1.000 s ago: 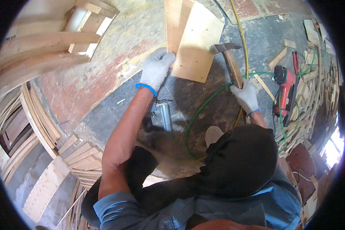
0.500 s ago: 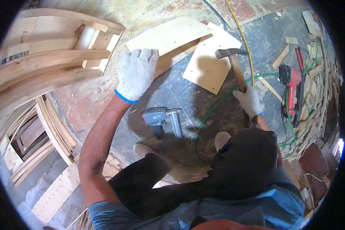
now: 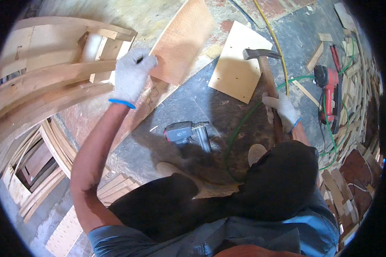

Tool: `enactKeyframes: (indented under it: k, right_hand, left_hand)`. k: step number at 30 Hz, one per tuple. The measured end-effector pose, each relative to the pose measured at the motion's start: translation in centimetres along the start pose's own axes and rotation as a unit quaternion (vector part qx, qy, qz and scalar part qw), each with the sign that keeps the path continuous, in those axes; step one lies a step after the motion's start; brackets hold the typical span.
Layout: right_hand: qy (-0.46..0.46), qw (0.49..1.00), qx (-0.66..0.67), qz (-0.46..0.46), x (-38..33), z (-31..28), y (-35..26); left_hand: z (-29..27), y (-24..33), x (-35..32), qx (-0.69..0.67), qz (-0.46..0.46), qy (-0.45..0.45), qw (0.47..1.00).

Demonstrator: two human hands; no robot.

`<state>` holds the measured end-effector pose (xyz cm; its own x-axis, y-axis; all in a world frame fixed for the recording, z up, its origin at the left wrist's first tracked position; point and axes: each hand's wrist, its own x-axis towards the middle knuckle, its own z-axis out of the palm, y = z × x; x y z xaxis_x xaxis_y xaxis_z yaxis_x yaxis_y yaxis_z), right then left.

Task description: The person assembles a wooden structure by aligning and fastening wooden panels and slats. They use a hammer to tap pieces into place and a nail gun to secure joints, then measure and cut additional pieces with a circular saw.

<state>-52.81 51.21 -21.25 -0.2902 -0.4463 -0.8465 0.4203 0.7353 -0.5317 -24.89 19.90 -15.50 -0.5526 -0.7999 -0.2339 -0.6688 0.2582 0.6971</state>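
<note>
The left hand (image 3: pixel 133 75) is way up at about 10 o'clock from the middle of the view, gloved, fingers curled onto the near edge of the plywood sheet (image 3: pixel 182 40). It's pinching that edge rather than lying flat on it. The sheet runs off from the hand toward 1 o'clock, so its long axis goes lower-left to upper-right, tilted, with the bulk of it beyond the fingertips.

The right hand (image 3: pixel 281 112) is over at 3 o'clock, wrapped tight round the handle of the hammer (image 3: pixel 266 73). The handle points to about 12 o'clock, with the head sitting just over the corner of the smaller board (image 3: pixel 238 68) on the floor.

So the left hand's on the sheet, while the right's well apart from it, with the board in between. The nail gun (image 3: pixel 188 133) lies on the floor between the two arms, nearer the body, untouched. The wooden frame (image 3: pixel 51 81) is just left of the left hand.
</note>
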Motion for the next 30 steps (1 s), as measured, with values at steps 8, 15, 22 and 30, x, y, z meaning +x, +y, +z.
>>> enactKeyframes:
  k: [8,15,22,30]
  right_hand:
    - [0.074,0.981,-0.148,-0.101,-0.1,2.2,-0.5]
    - [0.157,0.828,-0.421,-0.334,-0.8,8.6,-7.6]
    - [0.195,0.697,-0.481,-0.495,-0.9,14.9,-14.6]
    - [0.155,0.524,-0.642,-0.538,7.4,13.5,-13.0]
  left_hand:
    - [1.2,-11.8,2.8,0.056,0.034,-0.019,0.998]
    - [5.5,-8.8,-3.1,0.245,0.227,-0.027,0.942]
    - [7.0,-11.2,-5.0,0.226,0.242,0.035,0.943]
    - [7.6,-11.0,-4.4,0.241,0.257,0.026,0.936]
